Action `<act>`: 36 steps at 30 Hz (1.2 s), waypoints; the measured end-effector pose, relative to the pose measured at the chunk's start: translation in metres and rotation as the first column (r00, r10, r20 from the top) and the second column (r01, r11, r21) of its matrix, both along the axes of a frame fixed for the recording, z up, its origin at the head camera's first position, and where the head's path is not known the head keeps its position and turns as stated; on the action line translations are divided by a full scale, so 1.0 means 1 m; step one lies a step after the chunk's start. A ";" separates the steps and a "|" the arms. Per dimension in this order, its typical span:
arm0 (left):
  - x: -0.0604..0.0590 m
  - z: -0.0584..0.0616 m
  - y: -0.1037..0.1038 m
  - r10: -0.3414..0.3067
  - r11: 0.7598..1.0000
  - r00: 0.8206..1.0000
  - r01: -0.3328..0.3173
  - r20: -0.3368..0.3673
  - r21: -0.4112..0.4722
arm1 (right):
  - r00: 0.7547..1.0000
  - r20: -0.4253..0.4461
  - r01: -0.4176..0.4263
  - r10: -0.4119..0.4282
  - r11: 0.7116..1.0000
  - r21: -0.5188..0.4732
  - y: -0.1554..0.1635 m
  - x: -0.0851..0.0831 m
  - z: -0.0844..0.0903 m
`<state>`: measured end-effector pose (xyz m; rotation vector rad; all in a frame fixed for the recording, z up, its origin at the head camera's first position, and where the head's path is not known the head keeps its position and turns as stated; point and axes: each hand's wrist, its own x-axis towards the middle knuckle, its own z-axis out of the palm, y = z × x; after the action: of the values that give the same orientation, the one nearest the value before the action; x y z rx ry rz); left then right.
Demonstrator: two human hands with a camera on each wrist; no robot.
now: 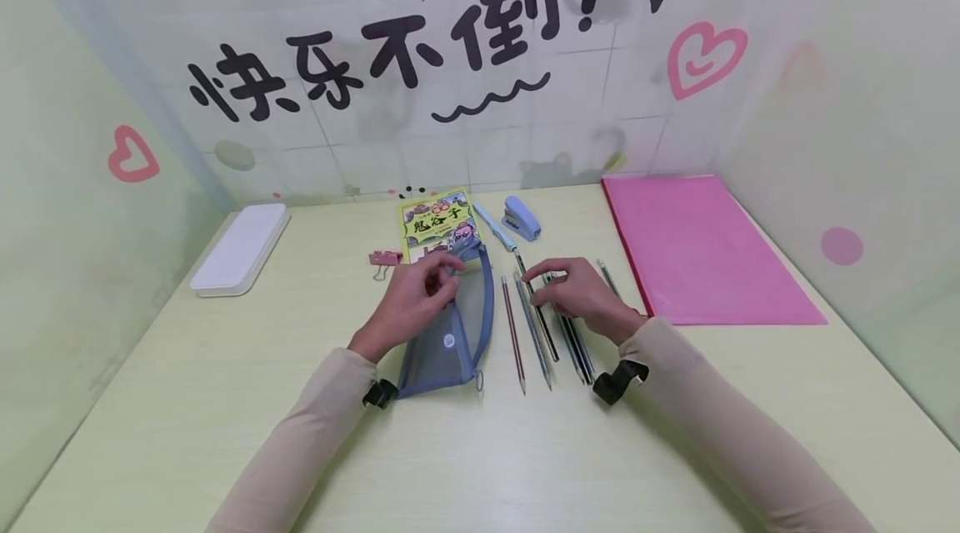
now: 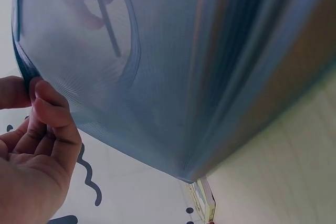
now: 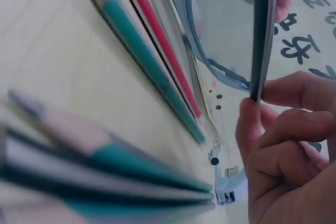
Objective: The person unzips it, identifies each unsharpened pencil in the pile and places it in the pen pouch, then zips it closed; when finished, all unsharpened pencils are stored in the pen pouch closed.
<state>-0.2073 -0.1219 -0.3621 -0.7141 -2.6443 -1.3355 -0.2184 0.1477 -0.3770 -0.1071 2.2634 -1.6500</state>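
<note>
A blue mesh pencil pouch (image 1: 450, 333) lies on the pale yellow table (image 1: 225, 399). My left hand (image 1: 420, 291) pinches its upper edge near the far end. In the left wrist view my left fingers (image 2: 44, 108) grip the rim and the mesh pouch (image 2: 199, 77) fills the frame. To its right, several pencils (image 1: 525, 333) lie side by side. My right hand (image 1: 573, 289) pinches the far end of a dark pencil (image 1: 546, 333). The right wrist view shows my right fingertips (image 3: 273, 108) on that dark green pencil (image 3: 261, 30), near the pouch's mouth (image 3: 220, 40).
Behind the pouch are a yellow-green book (image 1: 437, 224), a pink binder clip (image 1: 384, 258), a light blue pen (image 1: 495, 226) and a blue stapler (image 1: 521, 218). A white case (image 1: 240, 248) lies at the far left, a pink folder (image 1: 705, 249) at the right. Walls enclose three sides.
</note>
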 end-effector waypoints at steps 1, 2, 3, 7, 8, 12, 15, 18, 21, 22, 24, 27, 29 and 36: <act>0.000 0.000 0.000 0.000 1.000 1.000 0.000 0.000 0.000 | 1.000 0.001 0.015 -0.015 1.000 -0.022 -0.002 0.000 0.000; 0.000 0.000 0.000 -0.001 1.000 1.000 0.001 -0.001 0.000 | 1.000 0.000 0.024 -0.024 0.999 -0.042 -0.004 0.000 -0.001; 0.000 0.000 0.000 0.000 1.000 1.000 0.000 -0.001 -0.001 | 0.999 0.002 0.036 -0.036 0.997 -0.064 -0.007 0.001 -0.001; 0.001 0.000 0.000 0.005 1.000 1.000 -0.005 -0.008 -0.008 | 0.998 0.009 0.066 -0.066 0.986 -0.152 -0.019 0.001 -0.004; 0.001 0.000 0.000 0.005 1.000 1.000 -0.005 -0.007 -0.009 | 0.998 0.012 0.070 -0.069 0.983 -0.172 -0.022 0.001 -0.005; 0.001 0.001 0.001 0.006 1.000 1.000 -0.006 -0.002 -0.007 | 0.993 0.025 0.119 -0.116 0.958 -0.260 -0.035 0.000 -0.009; 0.001 0.001 0.002 0.005 1.000 1.000 -0.005 -0.001 -0.003 | 0.983 0.028 0.179 -0.179 0.932 -0.316 -0.046 0.001 -0.010; 0.001 0.001 0.003 0.003 1.000 1.000 -0.003 -0.010 -0.006 | 0.967 0.041 0.251 -0.253 0.902 -0.350 -0.056 0.000 -0.010; 0.001 0.000 0.004 0.004 1.000 1.000 -0.005 -0.018 -0.009 | 0.950 0.048 0.306 -0.309 0.886 -0.348 -0.065 0.001 -0.012; 0.001 0.001 0.004 0.006 1.000 1.000 -0.007 -0.018 -0.008 | 0.947 0.042 0.313 -0.319 0.886 -0.342 -0.068 0.001 -0.012; 0.000 0.001 0.004 0.013 1.000 1.000 -0.013 -0.016 -0.005 | 0.946 0.031 0.315 -0.323 0.892 -0.324 -0.072 0.004 -0.012; 0.000 0.002 0.004 0.026 1.000 1.000 -0.026 -0.007 -0.002 | 0.954 0.010 0.289 -0.301 0.906 -0.309 -0.077 0.011 -0.012; -0.001 0.002 0.004 0.034 0.999 0.999 -0.034 -0.004 -0.002 | 0.960 0.007 0.268 -0.279 0.916 -0.297 -0.078 0.015 -0.012; -0.003 0.001 0.006 0.029 1.000 0.999 -0.029 -0.026 -0.002 | 0.975 -0.002 0.214 -0.223 0.936 -0.280 -0.082 0.025 -0.011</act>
<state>-0.2100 -0.1159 -0.3614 -0.6861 -2.6262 -1.3064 -0.1930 0.0662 -0.3883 0.0531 2.1159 -2.0930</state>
